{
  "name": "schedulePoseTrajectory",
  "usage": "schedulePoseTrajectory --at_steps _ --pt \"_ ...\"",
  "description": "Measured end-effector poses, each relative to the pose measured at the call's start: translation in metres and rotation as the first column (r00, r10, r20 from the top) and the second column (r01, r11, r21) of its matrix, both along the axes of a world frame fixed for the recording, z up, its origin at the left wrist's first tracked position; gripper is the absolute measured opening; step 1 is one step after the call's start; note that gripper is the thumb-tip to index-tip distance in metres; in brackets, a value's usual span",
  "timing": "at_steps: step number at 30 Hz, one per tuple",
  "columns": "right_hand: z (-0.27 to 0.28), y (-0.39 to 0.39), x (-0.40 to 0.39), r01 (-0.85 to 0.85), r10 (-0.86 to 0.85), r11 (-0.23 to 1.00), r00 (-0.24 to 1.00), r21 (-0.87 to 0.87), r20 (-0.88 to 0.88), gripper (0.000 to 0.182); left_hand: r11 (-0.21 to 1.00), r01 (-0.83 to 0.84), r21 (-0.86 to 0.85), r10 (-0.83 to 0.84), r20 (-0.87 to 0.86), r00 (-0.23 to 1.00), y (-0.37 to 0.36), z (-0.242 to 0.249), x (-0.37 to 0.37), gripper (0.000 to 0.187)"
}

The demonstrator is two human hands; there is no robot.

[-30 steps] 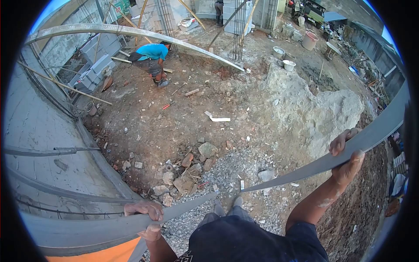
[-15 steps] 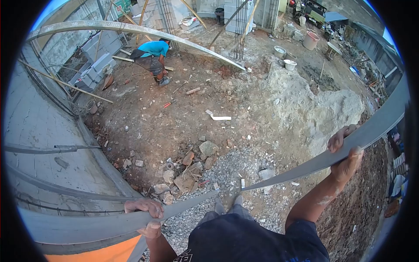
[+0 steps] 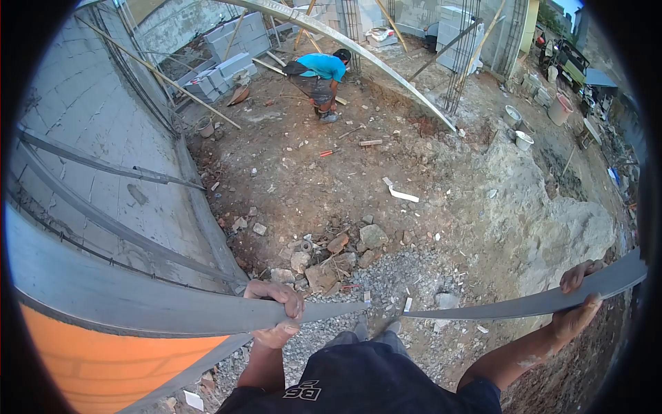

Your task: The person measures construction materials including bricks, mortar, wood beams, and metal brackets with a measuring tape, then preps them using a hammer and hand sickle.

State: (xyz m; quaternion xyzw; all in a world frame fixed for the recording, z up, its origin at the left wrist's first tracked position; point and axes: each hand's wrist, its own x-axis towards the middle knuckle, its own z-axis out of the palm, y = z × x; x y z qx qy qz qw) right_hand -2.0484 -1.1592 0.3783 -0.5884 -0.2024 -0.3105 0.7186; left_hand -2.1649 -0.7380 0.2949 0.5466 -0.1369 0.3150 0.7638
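Observation:
My left hand [image 3: 276, 310] is wrapped round a long grey metal length [image 3: 158, 307] that runs out to the left edge, above an orange surface [image 3: 110, 352]. On the right, my right hand [image 3: 580, 297] grips another grey length [image 3: 510, 306], thumb below and fingers over its top edge. Both lengths narrow towards my feet [image 3: 376, 328], with a gap between their inner ends. A small white piece [image 3: 408, 304] lies by the right one's end.
A person in a blue shirt [image 3: 323, 67] bends over farther off. A long curved beam [image 3: 386, 65] crosses the top. Rubble [image 3: 321, 277] lies ahead, a block wall [image 3: 117, 145] stands left, and a pale mound [image 3: 552, 214] rises right. Buckets [image 3: 524, 141] stand at back right.
The view has turned left, so the scene sits farther right and slightly lower. More of the orange surface shows. Both hands keep their grips.

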Motion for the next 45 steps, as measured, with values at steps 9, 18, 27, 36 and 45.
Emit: schedulePoseTrajectory --at_steps 9,18,27,36,45 --pt "0.001 -0.003 -0.003 -0.034 0.034 0.999 0.999 -0.027 -0.012 0.062 1.0 -0.004 -0.019 0.004 -0.003 1.0 -0.002 0.0 -0.002 0.044" --pt "-0.001 -0.006 0.001 -0.022 0.022 1.0 1.0 -0.019 0.02 0.061 0.998 0.021 -0.063 -0.022 -0.003 1.0 -0.008 0.002 -0.001 0.045" --pt "0.001 -0.01 -0.002 -0.022 0.022 1.0 1.0 -0.011 -0.008 0.063 0.997 0.045 -0.056 -0.044 0.006 0.999 -0.014 0.002 0.002 0.047" --pt "0.007 -0.006 -0.006 0.037 -0.037 0.999 0.999 -0.013 -0.004 0.063 0.999 -0.04 0.029 0.042 -0.084 0.996 -0.021 0.005 0.007 0.051" --pt "0.006 -0.007 -0.007 0.053 -0.052 0.998 0.998 -0.027 0.016 0.061 0.997 -0.03 0.071 0.037 -0.105 0.994 -0.022 0.006 0.012 0.052"
